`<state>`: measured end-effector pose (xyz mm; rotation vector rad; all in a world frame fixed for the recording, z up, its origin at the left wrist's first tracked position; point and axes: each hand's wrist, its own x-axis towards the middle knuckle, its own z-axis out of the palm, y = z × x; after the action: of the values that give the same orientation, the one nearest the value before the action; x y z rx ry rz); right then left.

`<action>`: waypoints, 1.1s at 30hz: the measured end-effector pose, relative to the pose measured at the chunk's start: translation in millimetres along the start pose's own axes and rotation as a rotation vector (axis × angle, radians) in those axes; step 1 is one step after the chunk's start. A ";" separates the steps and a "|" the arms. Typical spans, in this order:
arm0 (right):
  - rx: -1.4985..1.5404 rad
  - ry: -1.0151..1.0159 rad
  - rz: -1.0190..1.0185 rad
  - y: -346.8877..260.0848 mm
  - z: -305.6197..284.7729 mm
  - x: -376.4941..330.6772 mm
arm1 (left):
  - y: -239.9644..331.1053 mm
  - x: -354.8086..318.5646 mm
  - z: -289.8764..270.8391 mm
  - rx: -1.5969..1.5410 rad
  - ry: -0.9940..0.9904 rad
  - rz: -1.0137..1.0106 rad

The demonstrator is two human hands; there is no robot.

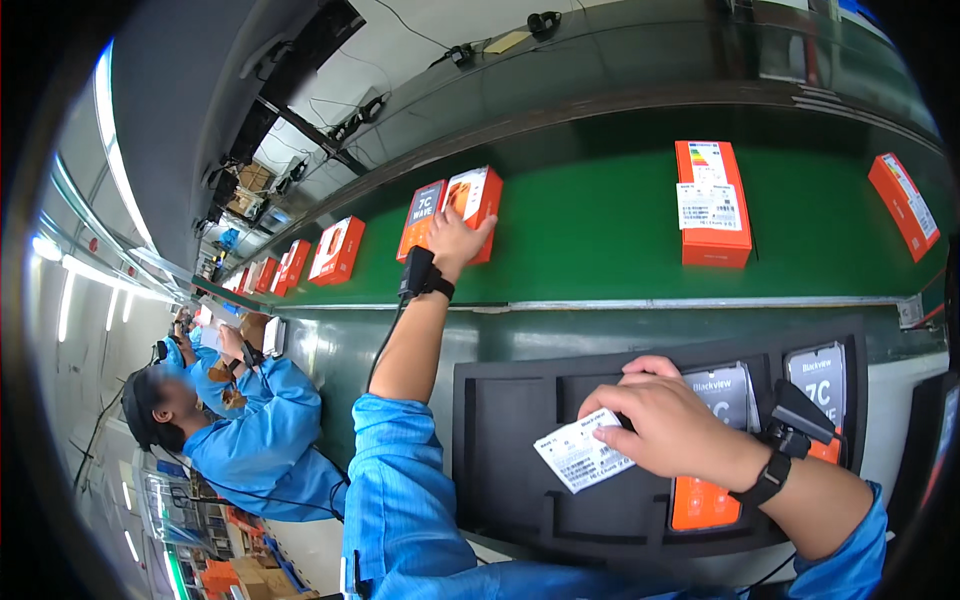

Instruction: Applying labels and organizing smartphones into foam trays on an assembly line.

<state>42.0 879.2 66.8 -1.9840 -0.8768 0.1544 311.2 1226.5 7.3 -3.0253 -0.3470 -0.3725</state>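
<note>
Forward, the left hand point(454, 241) reaches onto orange boxes point(485, 192).

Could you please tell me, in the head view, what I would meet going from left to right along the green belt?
A row of small-looking orange boxes → the left hand, touching boxes → an orange box with a white label across it → a tilted orange box.

bright green conveyor belt point(600, 220), orange-red boxes point(715, 250) with white labels point(708, 210), one striped green through yellow to red, white slip point(578, 458) with black print, black tray point(500, 420), grey-and-orange packs point(704, 508), vivid blue sleeves point(400, 485), black wrist straps point(440, 284)
</note>
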 end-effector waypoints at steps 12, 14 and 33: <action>0.008 0.042 -0.049 10.5 10.1 -3.3 | -50.2 27.0 -57.8 -0.069 0.140 0.046; 0.022 0.075 -0.087 13.0 12.0 -3.0 | -77.0 42.4 -47.1 -0.191 -0.087 0.053; 0.023 0.119 -0.064 12.0 15.6 -1.5 | -34.1 45.3 11.1 -0.028 -0.187 -0.051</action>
<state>40.3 885.5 48.1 -1.9202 -0.8572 0.0098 348.7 1270.4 9.4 -3.0909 -0.4352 -0.0980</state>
